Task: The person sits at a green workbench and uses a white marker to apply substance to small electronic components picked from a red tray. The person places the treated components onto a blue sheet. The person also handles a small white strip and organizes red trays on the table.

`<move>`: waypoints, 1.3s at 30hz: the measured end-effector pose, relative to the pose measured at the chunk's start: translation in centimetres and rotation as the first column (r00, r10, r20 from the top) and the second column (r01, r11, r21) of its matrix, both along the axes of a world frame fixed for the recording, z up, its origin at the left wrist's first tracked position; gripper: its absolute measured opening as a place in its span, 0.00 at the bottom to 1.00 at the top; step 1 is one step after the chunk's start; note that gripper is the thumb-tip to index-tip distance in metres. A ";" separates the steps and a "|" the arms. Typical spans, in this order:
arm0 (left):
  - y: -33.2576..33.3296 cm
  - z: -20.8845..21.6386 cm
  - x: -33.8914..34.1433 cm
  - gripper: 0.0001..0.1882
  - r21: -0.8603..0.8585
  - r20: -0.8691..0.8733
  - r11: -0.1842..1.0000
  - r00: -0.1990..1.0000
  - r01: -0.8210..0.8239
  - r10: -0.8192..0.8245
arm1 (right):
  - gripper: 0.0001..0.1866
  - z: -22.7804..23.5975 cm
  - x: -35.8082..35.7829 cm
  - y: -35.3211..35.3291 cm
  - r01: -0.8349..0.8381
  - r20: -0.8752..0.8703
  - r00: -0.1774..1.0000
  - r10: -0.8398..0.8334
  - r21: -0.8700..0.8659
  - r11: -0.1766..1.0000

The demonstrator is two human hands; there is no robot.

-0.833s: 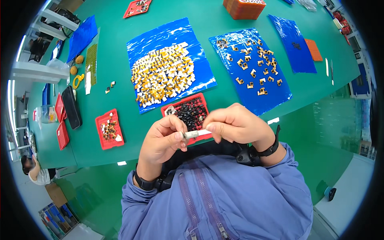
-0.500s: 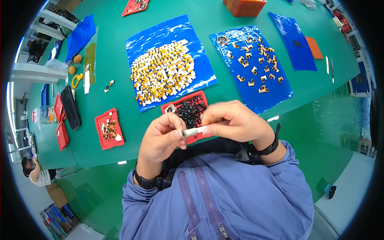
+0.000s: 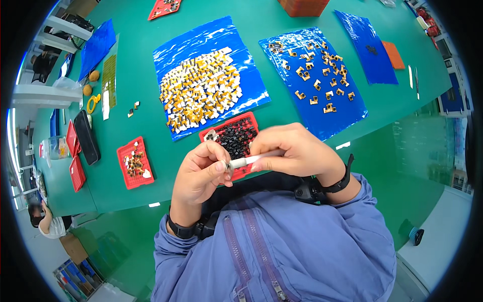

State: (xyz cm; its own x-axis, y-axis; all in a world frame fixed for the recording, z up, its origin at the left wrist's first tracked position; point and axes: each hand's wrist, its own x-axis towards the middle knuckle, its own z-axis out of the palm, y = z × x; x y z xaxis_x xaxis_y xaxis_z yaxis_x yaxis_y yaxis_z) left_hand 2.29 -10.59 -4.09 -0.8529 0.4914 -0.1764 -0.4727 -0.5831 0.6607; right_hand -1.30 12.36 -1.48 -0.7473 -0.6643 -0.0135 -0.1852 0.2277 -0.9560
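Observation:
My left hand (image 3: 197, 173) is closed in a pinch on a small dark part (image 3: 229, 165), mostly hidden by the fingertips. My right hand (image 3: 298, 151) grips a slim white rod (image 3: 251, 159), whose thicker pale tip meets the part in my left fingers. Just beyond both hands lies a red tray (image 3: 226, 122) holding many small black pieces (image 3: 235, 143) and a pale scrap at its left corner. The hands cover the tray's near side.
A blue sheet (image 3: 211, 38) bears heaped white-and-gold pieces; another blue sheet (image 3: 334, 125) carries scattered gold-and-black parts. At left are a small red tray (image 3: 146, 177), a black case (image 3: 88, 137) and yellow scissors (image 3: 92, 103). An orange box (image 3: 303, 7) stands at the back.
The right hand has shifted slightly back along the rod, so more of the white shaft shows. The table scene has slid slightly up and left in view.

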 end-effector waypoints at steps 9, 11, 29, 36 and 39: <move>0.3 0.3 1.2 0.05 -0.468 -0.545 0.806 0.836 -0.363 0.060 | 0.07 -0.7 1.2 0.3 0.213 -0.206 0.954 -0.220 -0.056 0.976; 0.5 0.4 1.4 0.06 -0.516 -0.728 0.676 0.686 -0.526 -0.021 | 0.07 -0.7 1.6 0.0 0.229 -0.213 0.944 -0.254 -0.133 0.964; -0.4 1.7 2.0 0.11 -0.549 -0.824 0.438 0.549 -0.712 -0.140 | 0.09 -2.0 0.9 3.9 0.608 -0.725 0.522 -0.449 -0.053 0.792; -8.5 1.4 2.2 0.04 -0.471 -0.869 -0.180 0.490 -0.863 -0.075 | 0.07 -2.7 -1.4 6.2 0.800 -0.843 0.420 -0.336 0.170 0.575; -12.1 1.2 3.0 0.04 -0.476 -0.855 -0.325 0.517 -0.817 -0.048 | 0.07 -3.1 -1.7 6.0 0.807 -0.831 0.439 -0.342 0.197 0.557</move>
